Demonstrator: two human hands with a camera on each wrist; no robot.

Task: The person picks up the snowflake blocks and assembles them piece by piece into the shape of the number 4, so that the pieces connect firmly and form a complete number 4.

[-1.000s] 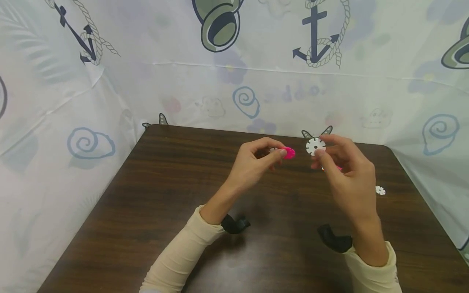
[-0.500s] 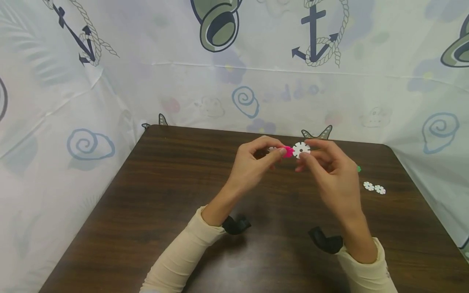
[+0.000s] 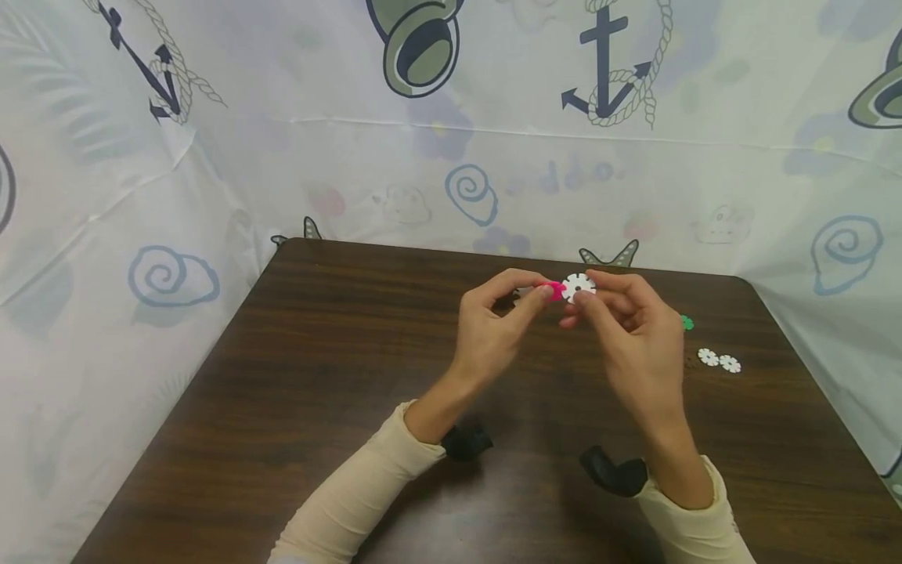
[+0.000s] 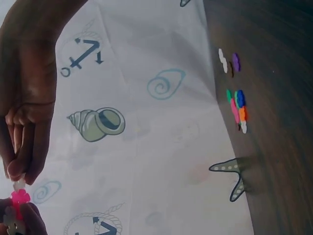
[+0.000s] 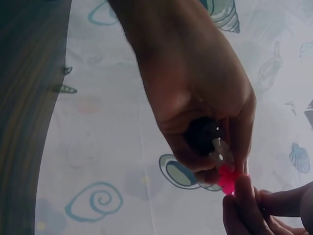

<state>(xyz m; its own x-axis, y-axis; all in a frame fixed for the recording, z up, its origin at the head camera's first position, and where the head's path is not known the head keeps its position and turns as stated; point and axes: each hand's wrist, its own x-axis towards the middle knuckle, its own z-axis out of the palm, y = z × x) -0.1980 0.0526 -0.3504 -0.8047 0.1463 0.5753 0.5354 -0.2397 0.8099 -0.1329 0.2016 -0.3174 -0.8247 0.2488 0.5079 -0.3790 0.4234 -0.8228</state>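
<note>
My left hand (image 3: pixel 489 337) pinches a pink notched snowflake disc (image 3: pixel 555 291) between thumb and forefinger. My right hand (image 3: pixel 644 352) grips a white snowflake disc (image 3: pixel 578 280) with its thumb and fingertips. The two discs meet edge to edge above the table; whether their slots are interlocked I cannot tell. In the right wrist view, another white disc (image 5: pixel 222 154) adjoins the pink one, and a dark round piece (image 5: pixel 201 134) lies beyond it by the left palm. The left wrist view shows the right fingertips around the white disc, which is mostly hidden.
On the brown table (image 3: pixel 317 352), two joined-looking white discs (image 3: pixel 708 357) and a green disc (image 3: pixel 687 322) lie right of my right hand. The left wrist view also shows a purple disc (image 4: pixel 236 62) and an orange disc (image 4: pixel 243 113). A printed cloth (image 3: pixel 352 172) hangs behind.
My right hand has moved left, bringing its white disc against the pink disc, and uncovering green and white discs on the table. My left hand has shifted slightly right with its wrist turned.
</note>
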